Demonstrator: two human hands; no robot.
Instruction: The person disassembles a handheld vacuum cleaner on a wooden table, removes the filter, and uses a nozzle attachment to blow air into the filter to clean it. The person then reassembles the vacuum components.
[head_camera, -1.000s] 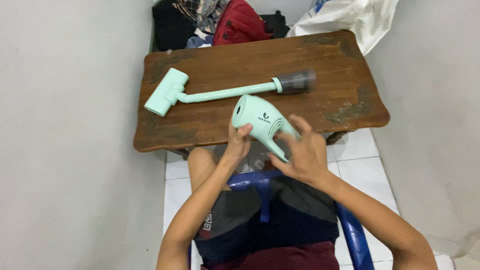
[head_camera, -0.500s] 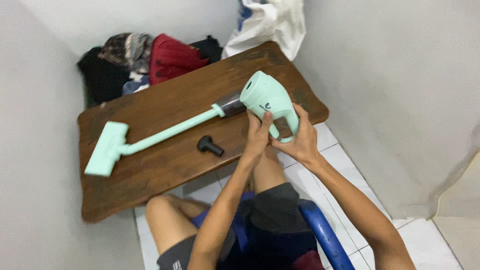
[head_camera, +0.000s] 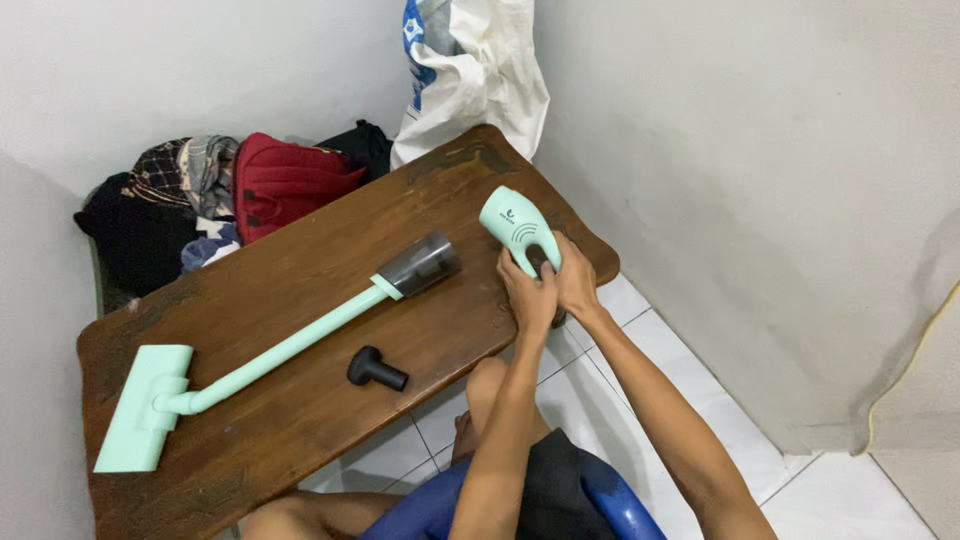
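- White walls closed in a narrow tiled corner, and a worn brown wooden table (head_camera: 300, 300) filled most of it, running from lower left to upper right.
- At the table's far left end lay a mint-green floor head (head_camera: 145, 407), flat on the wood, joined to a long mint-green tube (head_camera: 290, 345) that ran diagonally up to a dark translucent dust cup (head_camera: 420, 263) near the middle.
- Behind the table, against the wall, sat a heap of clothes (head_camera: 215, 190) in black, patterned and red fabrics.
- A small black nozzle (head_camera: 376, 370) lay on the wood just below the tube, apart from it and close to the near edge.
- A white plastic bag (head_camera: 470, 75) leaned in the corner beyond the table's far end.
- The mint-green vacuum motor body (head_camera: 515, 230) stood over the table's right end, separate from the dust cup and well apart from it.
- The left hand (head_camera: 527, 295) was clasped around the lower part of that body, fingers wrapped on its handle.
- The right hand (head_camera: 575, 285) gripped the same handle from the other side, pressed against the left hand.
- Below the arms showed the person's bare knees, dark shorts and the rim of a blue plastic chair (head_camera: 610, 505) on white floor tiles (head_camera: 800, 490).
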